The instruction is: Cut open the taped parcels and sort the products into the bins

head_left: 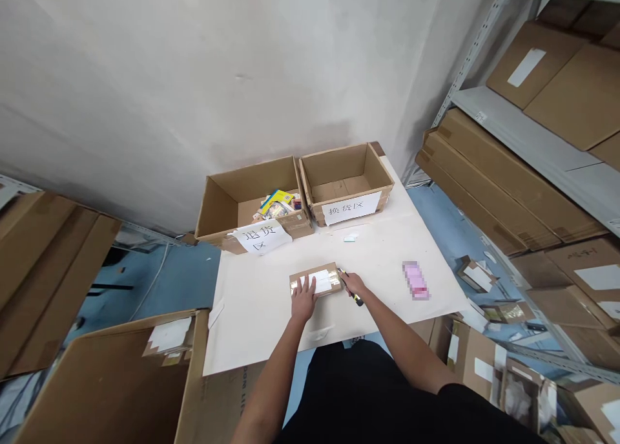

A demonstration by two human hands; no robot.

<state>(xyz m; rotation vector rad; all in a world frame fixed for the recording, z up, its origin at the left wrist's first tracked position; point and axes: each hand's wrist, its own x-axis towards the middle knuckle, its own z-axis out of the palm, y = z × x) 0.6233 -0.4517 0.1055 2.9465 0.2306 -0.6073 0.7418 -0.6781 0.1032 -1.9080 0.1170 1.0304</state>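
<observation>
A small taped cardboard parcel [317, 280] with a white label lies on the white table [387, 263]. My left hand [303, 298] rests flat on its near left corner, fingers stretched out. My right hand [353, 284] is closed around a dark utility knife [349, 287] with a yellow detail, its tip at the parcel's right end.
Two open cartons stand at the table's back: the left carton [227, 205] holds colourful items, the right carton [346, 172] looks empty; both carry handwritten paper signs. A blurred pink object [416, 280] lies to the right. Shelves of boxes [533, 140] stand right, a large carton [111, 379] near left.
</observation>
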